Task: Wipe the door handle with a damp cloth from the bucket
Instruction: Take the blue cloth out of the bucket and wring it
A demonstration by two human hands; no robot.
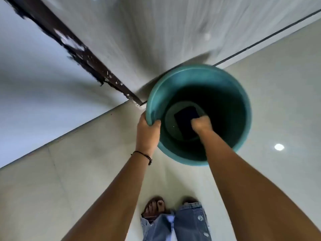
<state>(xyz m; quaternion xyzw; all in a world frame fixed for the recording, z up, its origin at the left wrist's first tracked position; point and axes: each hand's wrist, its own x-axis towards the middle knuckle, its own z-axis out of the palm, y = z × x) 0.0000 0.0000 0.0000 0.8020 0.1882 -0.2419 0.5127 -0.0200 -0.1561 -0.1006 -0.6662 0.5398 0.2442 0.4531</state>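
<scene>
A teal bucket (241, 101) stands on the pale tiled floor near the foot of a grey door (147, 32). Water lies at its bottom with a dark cloth (185, 119) in it. My left hand (147, 131) grips the bucket's near-left rim, thumb inside. Reaching down inside the bucket, my right hand (201, 124) has its fingers closed on the near edge of the dark cloth. The door handle is out of view.
A dark, chipped door frame (78, 53) runs diagonally from upper left to the bucket. A white wall (34, 84) is on the left. My sandalled feet and jeans (175, 221) are at the bottom. Glossy floor tiles (278, 119) spread to the right.
</scene>
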